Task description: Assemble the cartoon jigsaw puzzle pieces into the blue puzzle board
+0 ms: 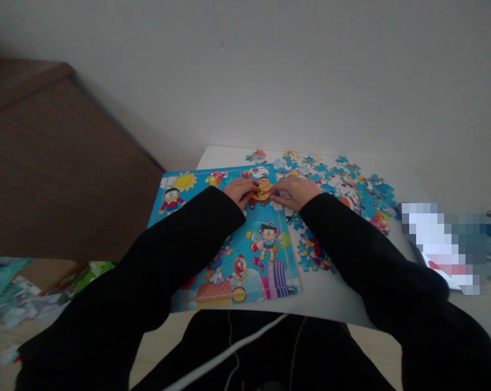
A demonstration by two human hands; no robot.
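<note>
A blue puzzle board (245, 239), printed with cartoon figures, lies flat on the white table. My left hand (241, 191) rests at its upper right part, fingers drawn together beside a printed figure in yellow (264, 189). From the other side, my right hand (296, 191) reaches over the board's right edge, thumb and fingertips bent toward the same figure. Anything between the fingertips of either hand is too small to make out. Loose jigsaw pieces (346, 187) lie in a heap beyond and right of my right hand, partly under my right forearm.
The white table (330, 293) stands against a grey wall. A brown wooden cabinet (66, 163) is at the left. At the table's right lies a blurred-out flat item (440, 247). A white cable (229, 350) crosses below the table edge. Plastic bags (25, 293) litter the floor at left.
</note>
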